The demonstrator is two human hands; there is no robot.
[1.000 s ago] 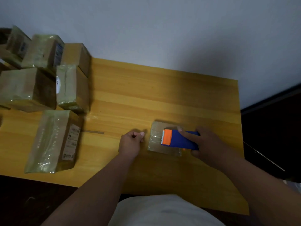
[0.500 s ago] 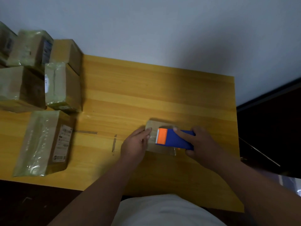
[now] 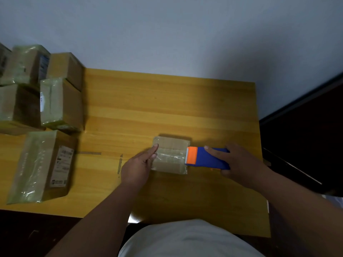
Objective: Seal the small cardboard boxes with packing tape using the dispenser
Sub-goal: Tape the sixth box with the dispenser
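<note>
The desk (image 3: 167,108) carries sealed boxes (image 3: 61,102) well left of both hands. Between the hands lies the small box (image 3: 169,156). The right hand (image 3: 239,162) grips the dispenser (image 3: 206,158), now drawn to the box's right edge, likely to cut. The left hand (image 3: 139,164), fingers straight, pins the tape's start, having slid forward.

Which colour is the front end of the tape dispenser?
Orange; the dispenser body is blue. The head view shows it best.

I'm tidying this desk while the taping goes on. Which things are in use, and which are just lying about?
In use:
small box
tape dispenser, held by the right hand
left hand, steadying the box

Lying about:
stacked parcels
flat parcel
tape scraps stuck on the table
</note>
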